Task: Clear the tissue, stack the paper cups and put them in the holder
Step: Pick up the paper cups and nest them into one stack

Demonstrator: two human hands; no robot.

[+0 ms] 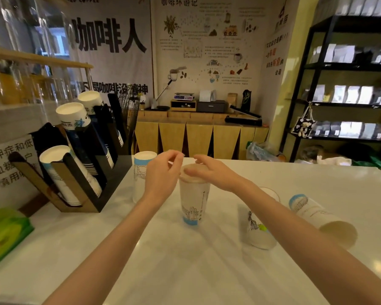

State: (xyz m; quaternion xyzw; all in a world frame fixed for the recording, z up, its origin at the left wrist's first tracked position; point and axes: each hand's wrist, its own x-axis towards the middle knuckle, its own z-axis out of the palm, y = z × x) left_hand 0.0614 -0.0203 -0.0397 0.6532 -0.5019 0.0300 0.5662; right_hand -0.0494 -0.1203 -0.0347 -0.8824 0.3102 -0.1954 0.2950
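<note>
Paper cups number four on our counter (207, 271): the inverted cup (194, 194) lies under our right hand (211, 172), fingers flat on its base. Our left hand (163, 172), loosely curled, holds nothing; the holder (79, 172) stands left.

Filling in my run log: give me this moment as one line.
left hand open beside middle cup | right hand flat on its upturned base | one cup on its side | holder stocked

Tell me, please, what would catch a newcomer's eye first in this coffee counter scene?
Probably the two bare hands at centre: the right hand rests on the base of an upside-down paper cup on the white counter, the left hand hovering beside it. Next, the black cup holder at left, packed with slanted cup stacks, and a cup lying on its side at right.
</note>
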